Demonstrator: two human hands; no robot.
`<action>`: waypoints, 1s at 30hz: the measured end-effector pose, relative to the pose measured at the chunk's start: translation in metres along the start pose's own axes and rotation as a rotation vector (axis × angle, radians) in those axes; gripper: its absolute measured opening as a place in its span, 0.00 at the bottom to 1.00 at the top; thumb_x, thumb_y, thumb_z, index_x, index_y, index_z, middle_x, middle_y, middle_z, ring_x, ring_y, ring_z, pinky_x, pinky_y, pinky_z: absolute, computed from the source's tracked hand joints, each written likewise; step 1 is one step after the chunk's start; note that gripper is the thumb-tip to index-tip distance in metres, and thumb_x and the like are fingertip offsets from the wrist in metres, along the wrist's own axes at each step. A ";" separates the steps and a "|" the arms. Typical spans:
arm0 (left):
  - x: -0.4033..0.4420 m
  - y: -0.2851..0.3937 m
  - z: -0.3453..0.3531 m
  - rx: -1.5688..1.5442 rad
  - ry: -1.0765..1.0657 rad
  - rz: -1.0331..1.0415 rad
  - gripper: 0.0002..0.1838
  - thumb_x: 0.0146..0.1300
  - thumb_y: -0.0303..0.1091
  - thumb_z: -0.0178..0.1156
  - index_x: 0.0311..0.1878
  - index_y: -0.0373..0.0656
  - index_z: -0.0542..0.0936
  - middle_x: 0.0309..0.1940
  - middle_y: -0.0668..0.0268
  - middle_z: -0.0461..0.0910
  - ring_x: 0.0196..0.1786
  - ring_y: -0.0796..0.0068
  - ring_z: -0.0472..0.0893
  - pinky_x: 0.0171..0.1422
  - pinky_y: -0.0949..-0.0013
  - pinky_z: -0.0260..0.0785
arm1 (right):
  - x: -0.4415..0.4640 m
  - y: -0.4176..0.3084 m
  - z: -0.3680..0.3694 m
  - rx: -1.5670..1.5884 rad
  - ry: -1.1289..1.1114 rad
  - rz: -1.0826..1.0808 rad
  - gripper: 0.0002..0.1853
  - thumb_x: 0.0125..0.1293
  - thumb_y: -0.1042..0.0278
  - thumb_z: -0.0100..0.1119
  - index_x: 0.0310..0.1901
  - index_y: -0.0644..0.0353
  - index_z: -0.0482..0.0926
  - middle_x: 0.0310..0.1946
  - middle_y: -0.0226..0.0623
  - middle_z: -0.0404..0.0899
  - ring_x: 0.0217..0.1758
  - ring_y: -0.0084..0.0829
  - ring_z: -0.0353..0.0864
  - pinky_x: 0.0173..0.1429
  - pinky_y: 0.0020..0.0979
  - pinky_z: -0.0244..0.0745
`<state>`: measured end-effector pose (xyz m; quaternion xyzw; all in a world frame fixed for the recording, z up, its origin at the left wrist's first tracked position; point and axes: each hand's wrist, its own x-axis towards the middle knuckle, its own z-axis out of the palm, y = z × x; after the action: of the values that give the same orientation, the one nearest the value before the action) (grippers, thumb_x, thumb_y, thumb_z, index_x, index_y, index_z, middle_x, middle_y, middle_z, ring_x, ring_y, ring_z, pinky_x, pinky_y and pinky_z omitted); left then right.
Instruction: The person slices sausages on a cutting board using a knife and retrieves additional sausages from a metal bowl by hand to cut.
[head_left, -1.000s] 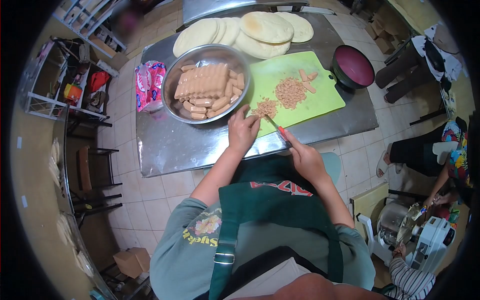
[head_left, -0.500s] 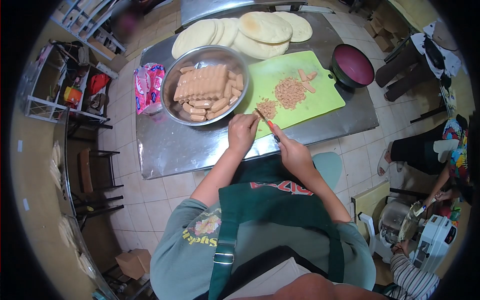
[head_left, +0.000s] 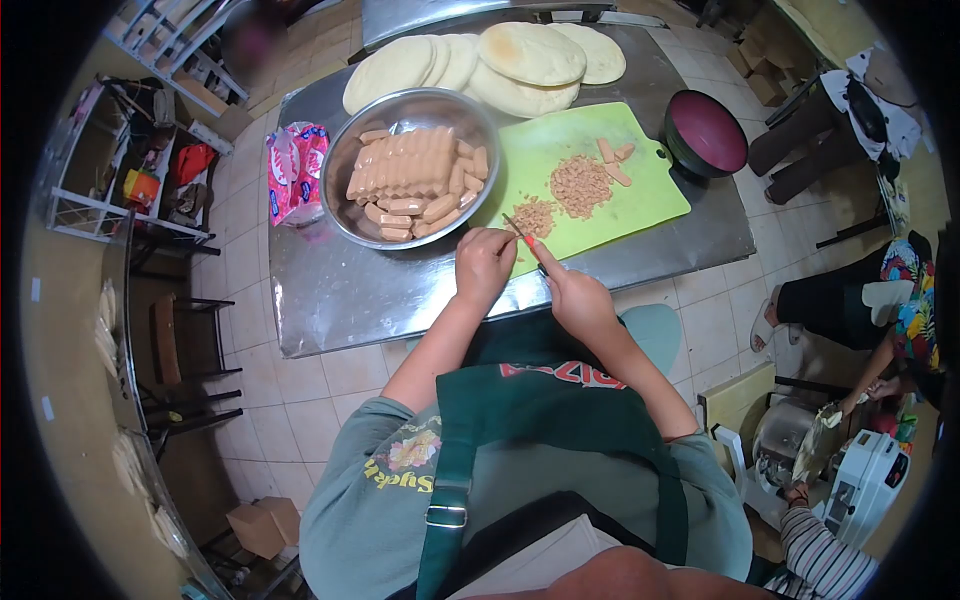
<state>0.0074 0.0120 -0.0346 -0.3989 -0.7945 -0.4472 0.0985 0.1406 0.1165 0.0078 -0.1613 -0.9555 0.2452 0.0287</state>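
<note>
Sausages [head_left: 405, 165]: many left unchopped in steel bowl [head_left: 340, 165], upper centre | two piles [head_left: 581, 188] chopped, right of centre | knife [head_left: 530, 241] clasped by right hand [head_left: 585, 302] | left hand [head_left: 484, 262] curled, contents hidden

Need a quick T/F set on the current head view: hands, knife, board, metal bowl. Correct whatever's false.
1. The right hand holds the knife. True.
2. The left hand is close to the knife's blade. True.
3. Each hand holds a knife. False: only one knife shows, in the right hand.
4. Chopped pieces lie on the cutting board. True.
5. The cutting board is dark blue. False: it is yellow-green.
6. The metal bowl of sausages stands to the right of the cutting board. False: the metal bowl stands to its left.
</note>
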 end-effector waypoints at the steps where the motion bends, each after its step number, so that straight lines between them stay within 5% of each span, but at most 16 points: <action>1: 0.000 -0.001 0.000 0.005 0.007 0.004 0.02 0.49 0.26 0.63 0.27 0.39 0.82 0.26 0.59 0.80 0.32 0.59 0.78 0.40 0.61 0.70 | -0.001 -0.001 0.000 -0.001 -0.001 0.003 0.31 0.61 0.71 0.51 0.68 0.44 0.60 0.17 0.47 0.75 0.20 0.46 0.77 0.28 0.44 0.72; 13: -0.002 -0.001 0.003 0.021 0.005 -0.053 0.03 0.48 0.26 0.63 0.23 0.38 0.79 0.22 0.58 0.78 0.30 0.58 0.77 0.37 0.61 0.69 | -0.053 0.012 -0.012 0.030 -0.022 0.043 0.32 0.62 0.73 0.47 0.68 0.39 0.58 0.22 0.48 0.76 0.26 0.48 0.77 0.31 0.46 0.71; 16: -0.002 -0.001 0.002 0.001 -0.002 -0.050 0.02 0.48 0.25 0.63 0.23 0.38 0.80 0.24 0.58 0.79 0.32 0.58 0.77 0.39 0.60 0.69 | -0.050 0.013 -0.020 0.080 -0.054 0.052 0.30 0.62 0.73 0.51 0.67 0.45 0.61 0.24 0.49 0.76 0.28 0.49 0.77 0.32 0.47 0.70; 24: -0.003 -0.004 0.004 0.011 0.022 -0.017 0.02 0.48 0.26 0.63 0.26 0.39 0.81 0.25 0.59 0.80 0.31 0.59 0.78 0.39 0.63 0.70 | -0.021 0.003 -0.004 0.030 0.191 -0.113 0.28 0.63 0.71 0.49 0.66 0.44 0.64 0.16 0.45 0.72 0.19 0.46 0.75 0.26 0.44 0.70; 30: -0.002 -0.002 0.003 0.018 0.013 -0.024 0.02 0.48 0.26 0.63 0.27 0.39 0.81 0.25 0.59 0.80 0.32 0.59 0.78 0.39 0.63 0.70 | -0.008 0.005 0.003 -0.017 0.094 -0.069 0.29 0.62 0.71 0.49 0.66 0.44 0.63 0.17 0.45 0.74 0.19 0.45 0.76 0.26 0.43 0.71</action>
<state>0.0078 0.0123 -0.0384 -0.3858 -0.8025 -0.4437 0.1017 0.1492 0.1168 0.0028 -0.1396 -0.9602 0.2281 0.0805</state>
